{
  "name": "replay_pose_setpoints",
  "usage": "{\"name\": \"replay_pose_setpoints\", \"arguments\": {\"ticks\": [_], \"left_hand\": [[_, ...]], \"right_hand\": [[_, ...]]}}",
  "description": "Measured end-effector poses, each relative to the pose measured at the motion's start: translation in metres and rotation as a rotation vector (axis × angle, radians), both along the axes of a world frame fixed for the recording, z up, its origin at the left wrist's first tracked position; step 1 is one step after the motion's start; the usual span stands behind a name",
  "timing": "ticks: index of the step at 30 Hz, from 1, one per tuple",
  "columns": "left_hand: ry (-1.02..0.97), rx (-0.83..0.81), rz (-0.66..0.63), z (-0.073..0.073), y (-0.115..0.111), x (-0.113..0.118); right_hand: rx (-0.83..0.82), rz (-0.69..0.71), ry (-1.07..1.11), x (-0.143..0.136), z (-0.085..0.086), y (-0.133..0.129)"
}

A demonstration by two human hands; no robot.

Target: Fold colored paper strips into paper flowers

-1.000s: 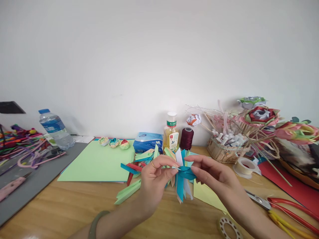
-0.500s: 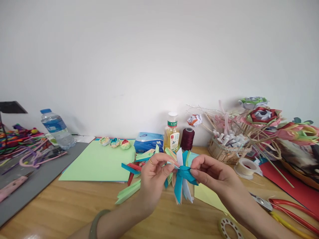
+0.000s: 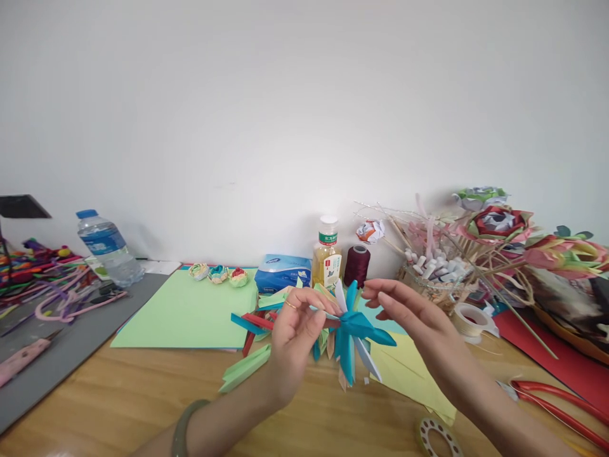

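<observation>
My left hand (image 3: pixel 302 324) pinches a folded paper flower (image 3: pixel 356 327) by its left side, above the table. The flower has blue and white pointed petals spreading out from its middle. My right hand (image 3: pixel 412 317) is just right of the flower, fingers apart and holding nothing. Behind and below my left hand lies a pile of folded paper strips, among them green strips (image 3: pixel 247 367) and red and blue ones. Part of that pile is hidden by my hand and the flower. Sheets of yellow paper (image 3: pixel 413 374) lie below the flower to the right.
At the back stand a tissue pack (image 3: pixel 283 273), a yellow-liquid bottle (image 3: pixel 327 257) and a dark thread spool (image 3: pixel 356 265). Green paper (image 3: pixel 185 311) lies left, beyond it a water bottle (image 3: pixel 109 247). On the right are a tape roll (image 3: pixel 471 320), red-handled pliers (image 3: pixel 561 397) and paper flowers (image 3: pixel 499 222).
My right hand has let go of the flower's right petal and moved up and right with its fingers opening. The blue petals now spread wider. My left hand keeps its pinch.
</observation>
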State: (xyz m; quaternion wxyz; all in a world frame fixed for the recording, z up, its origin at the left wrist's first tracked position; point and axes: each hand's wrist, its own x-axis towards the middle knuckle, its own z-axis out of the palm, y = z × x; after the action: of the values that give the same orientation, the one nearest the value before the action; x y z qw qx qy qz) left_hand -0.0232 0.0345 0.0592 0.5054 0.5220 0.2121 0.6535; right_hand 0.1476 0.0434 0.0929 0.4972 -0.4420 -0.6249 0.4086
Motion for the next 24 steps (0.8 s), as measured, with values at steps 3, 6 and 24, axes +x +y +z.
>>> {"name": "replay_pose_setpoints", "arguments": {"ticks": [3,6,24], "left_hand": [[0.045,0.009,-0.098,-0.007,0.003,-0.001],[0.135,0.047,-0.11,-0.011,0.006,-0.004],[0.456,-0.118,0.149,-0.006,0.004,0.0]], "right_hand": [[-0.064,0.143,-0.098,-0.001,-0.001,0.001],[-0.031,0.191,-0.181,-0.002,-0.003,0.0],[0.474,-0.125,-0.48,-0.008,-0.022,-0.01]]}}
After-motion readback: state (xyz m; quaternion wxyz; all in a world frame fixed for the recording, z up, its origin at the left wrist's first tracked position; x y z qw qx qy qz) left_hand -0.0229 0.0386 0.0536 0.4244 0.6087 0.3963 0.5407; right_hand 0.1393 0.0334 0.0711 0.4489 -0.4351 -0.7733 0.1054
